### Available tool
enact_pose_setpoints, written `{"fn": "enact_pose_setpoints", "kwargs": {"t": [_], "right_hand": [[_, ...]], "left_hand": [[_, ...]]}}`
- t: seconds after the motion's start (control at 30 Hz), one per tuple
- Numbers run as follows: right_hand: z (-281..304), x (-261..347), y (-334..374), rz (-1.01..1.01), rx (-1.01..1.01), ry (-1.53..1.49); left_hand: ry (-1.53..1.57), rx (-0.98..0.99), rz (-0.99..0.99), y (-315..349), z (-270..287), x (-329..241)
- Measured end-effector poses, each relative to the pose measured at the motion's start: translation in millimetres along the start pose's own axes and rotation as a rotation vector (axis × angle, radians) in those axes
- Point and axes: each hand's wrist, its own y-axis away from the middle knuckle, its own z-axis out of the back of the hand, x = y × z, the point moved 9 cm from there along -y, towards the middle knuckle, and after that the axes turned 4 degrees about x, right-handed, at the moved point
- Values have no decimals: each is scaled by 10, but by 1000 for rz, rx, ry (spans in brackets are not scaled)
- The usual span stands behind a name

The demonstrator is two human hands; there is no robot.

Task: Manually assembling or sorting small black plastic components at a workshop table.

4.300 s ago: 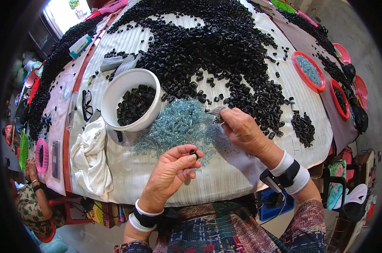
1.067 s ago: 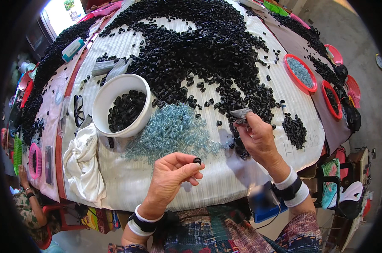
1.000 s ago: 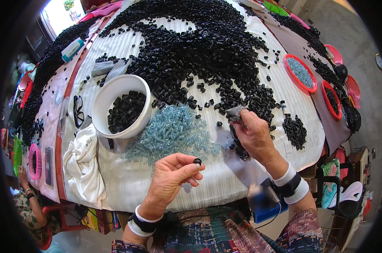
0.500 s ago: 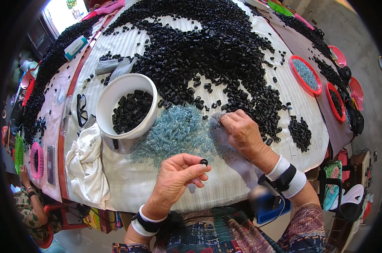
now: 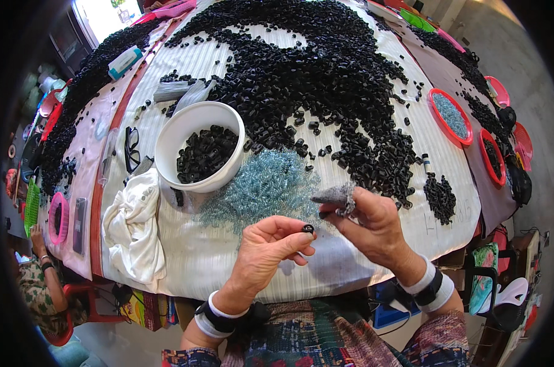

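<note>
My left hand (image 5: 266,251) pinches a small black hollow cap (image 5: 308,229) between thumb and fingertips, its round opening showing. Close to its right is my right hand (image 5: 371,226), a grey fabric finger cover (image 5: 338,197) on one finger. Thumb and covered finger are pressed together, and a small dark piece (image 5: 324,215) shows at the thumb tip. Beyond both hands lies a heap of tiny pale-blue, coil-like pieces (image 5: 267,180). A white bowl (image 5: 166,156) to its left holds many black caps. A large spread of black caps (image 5: 313,73) covers the far table.
Small black parts (image 5: 440,199) form a pile at right, near red baskets (image 5: 436,113). At left lie a white cloth (image 5: 132,226), eyeglasses (image 5: 130,150), a phone (image 5: 79,226) and a pink basket (image 5: 52,229). Another person's hand (image 5: 37,240) rests at the left table edge.
My right hand has come back from the edge of the coil-like heap, toward my left hand, and turned so the grey finger cover shows. The left hand still holds the black cap.
</note>
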Motion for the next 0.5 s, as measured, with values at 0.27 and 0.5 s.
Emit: {"fn": "enact_pose_setpoints", "kwargs": {"t": [0.27, 0.5], "right_hand": [[-10, 126, 115, -22, -25, -141], [-32, 282, 151, 74, 19, 75]], "left_hand": [[-124, -6, -58, 70, -110, -111], [-195, -15, -95, 99, -184, -130]]}}
